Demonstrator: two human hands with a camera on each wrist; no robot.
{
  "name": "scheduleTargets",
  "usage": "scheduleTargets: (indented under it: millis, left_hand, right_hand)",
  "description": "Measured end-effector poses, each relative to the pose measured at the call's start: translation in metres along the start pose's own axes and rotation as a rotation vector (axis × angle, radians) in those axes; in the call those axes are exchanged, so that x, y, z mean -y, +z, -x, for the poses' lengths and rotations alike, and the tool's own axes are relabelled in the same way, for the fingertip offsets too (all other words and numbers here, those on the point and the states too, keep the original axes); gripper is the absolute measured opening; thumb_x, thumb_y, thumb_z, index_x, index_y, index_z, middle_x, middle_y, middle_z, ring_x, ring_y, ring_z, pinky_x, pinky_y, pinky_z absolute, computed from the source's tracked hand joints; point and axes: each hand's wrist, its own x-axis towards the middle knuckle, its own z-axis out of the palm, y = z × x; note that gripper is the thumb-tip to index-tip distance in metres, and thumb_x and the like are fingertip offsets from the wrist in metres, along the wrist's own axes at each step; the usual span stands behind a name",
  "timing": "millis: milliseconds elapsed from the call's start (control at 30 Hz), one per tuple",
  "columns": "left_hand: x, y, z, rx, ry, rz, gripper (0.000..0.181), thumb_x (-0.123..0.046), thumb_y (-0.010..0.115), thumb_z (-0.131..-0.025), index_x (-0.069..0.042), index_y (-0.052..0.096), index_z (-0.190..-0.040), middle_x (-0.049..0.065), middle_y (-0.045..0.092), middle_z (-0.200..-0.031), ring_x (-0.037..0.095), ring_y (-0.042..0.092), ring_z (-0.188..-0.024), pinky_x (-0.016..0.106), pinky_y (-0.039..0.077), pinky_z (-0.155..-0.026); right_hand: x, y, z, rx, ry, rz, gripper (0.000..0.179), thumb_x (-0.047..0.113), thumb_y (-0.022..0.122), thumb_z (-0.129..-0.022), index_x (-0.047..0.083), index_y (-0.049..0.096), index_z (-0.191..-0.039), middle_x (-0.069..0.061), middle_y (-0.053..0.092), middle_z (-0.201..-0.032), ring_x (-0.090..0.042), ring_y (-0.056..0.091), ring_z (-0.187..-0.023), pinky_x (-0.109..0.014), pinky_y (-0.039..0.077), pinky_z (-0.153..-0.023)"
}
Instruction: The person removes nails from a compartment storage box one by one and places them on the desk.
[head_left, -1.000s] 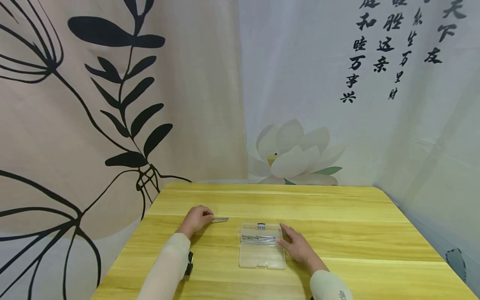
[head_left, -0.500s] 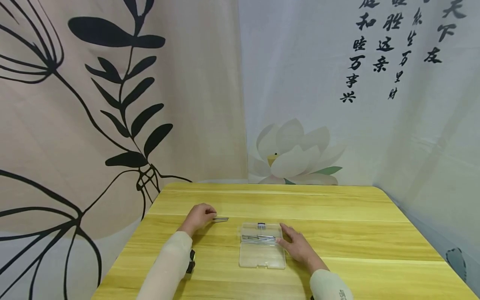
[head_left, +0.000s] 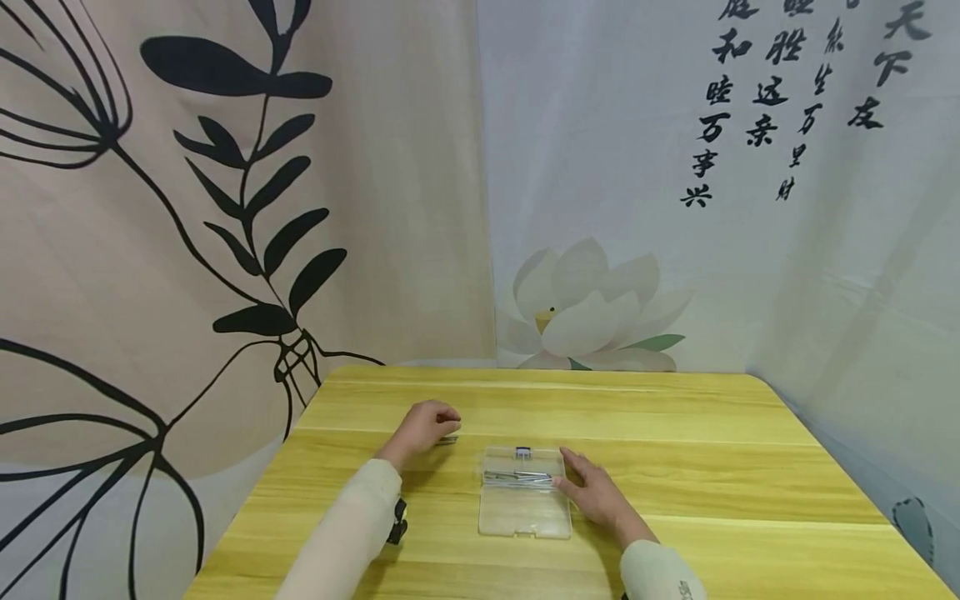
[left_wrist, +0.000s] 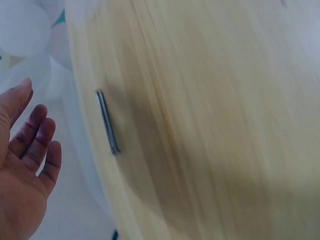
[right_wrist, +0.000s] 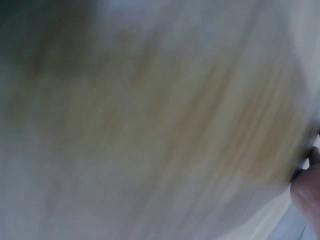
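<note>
Metal rods (left_wrist: 107, 122) are now let go by L hand (head_left: 424, 429), fingers apart w/ nothing held, & are left on tabletop (head_left: 675, 433) outside open case (head_left: 523, 514), touched by R hand's (head_left: 597, 493) extended fingers.

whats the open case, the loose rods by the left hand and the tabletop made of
Open case: probably clear plastic, smooth; the tabletop shows through it. Loose rods: likely metal, going by their grey, dull sheen. Tabletop: wood or wood-look laminate, smooth; the yellowish grain streaks fit either.
</note>
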Motion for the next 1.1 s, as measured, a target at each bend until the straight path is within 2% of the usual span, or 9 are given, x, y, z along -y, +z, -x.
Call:
scheduleTargets:
  millis: [267,533,767,933,1100]
  left_hand:
    - [-0.025,0.011,-0.005,0.068,0.070,0.026,0.015,-0.017,0.065,-0.098,-0.010,0.072,-0.109,0.000,0.066,-0.102,0.015,0.059,-0.088,0.035,0.052,-0.074]
    - [-0.047,0.023,-0.009,0.113,0.133,0.027,0.012,-0.016,0.067,-0.097,-0.010,0.074,-0.105,-0.003,0.066,-0.097,0.013,0.057,-0.085,0.033,0.050,-0.074]
    - [-0.056,0.034,-0.009,0.154,0.189,0.012,0.015,-0.015,0.068,-0.096,-0.004,0.073,-0.106,-0.002,0.067,-0.095,0.013,0.058,-0.085,0.031,0.050,-0.074]
    - [-0.062,0.044,-0.008,0.191,0.181,0.033,0.015,-0.013,0.069,-0.095,-0.003,0.073,-0.105,-0.002,0.068,-0.095,0.013,0.061,-0.085,0.029,0.051,-0.073]
    - [-0.065,0.057,-0.006,0.198,0.192,0.038,0.011,-0.011,0.071,-0.093,-0.004,0.075,-0.101,-0.003,0.068,-0.092,0.009,0.060,-0.081,0.026,0.051,-0.071]
  right_hand:
    - [-0.003,0.003,0.000,-0.001,-0.004,0.002,0.063,0.032,0.060,-0.100,0.009,0.037,-0.153,-0.017,0.042,-0.151,-0.044,0.017,-0.146,-0.064,0.006,-0.113]
    - [-0.003,0.004,0.001,-0.003,0.003,-0.010,0.062,0.032,0.060,-0.100,0.010,0.037,-0.154,-0.017,0.041,-0.152,-0.046,0.016,-0.145,-0.066,0.007,-0.112]
    - [-0.002,0.003,0.001,-0.005,0.006,-0.001,0.063,0.034,0.060,-0.100,0.010,0.037,-0.154,-0.018,0.040,-0.152,-0.046,0.017,-0.145,-0.066,0.007,-0.112]
    - [-0.002,0.002,0.000,-0.015,0.009,0.004,0.062,0.033,0.059,-0.100,0.010,0.037,-0.154,-0.019,0.039,-0.152,-0.047,0.016,-0.145,-0.067,0.007,-0.111]
    - [-0.002,0.002,0.001,-0.014,0.018,-0.005,0.061,0.032,0.059,-0.101,0.011,0.037,-0.154,-0.019,0.038,-0.153,-0.050,0.014,-0.144,-0.069,0.008,-0.110]
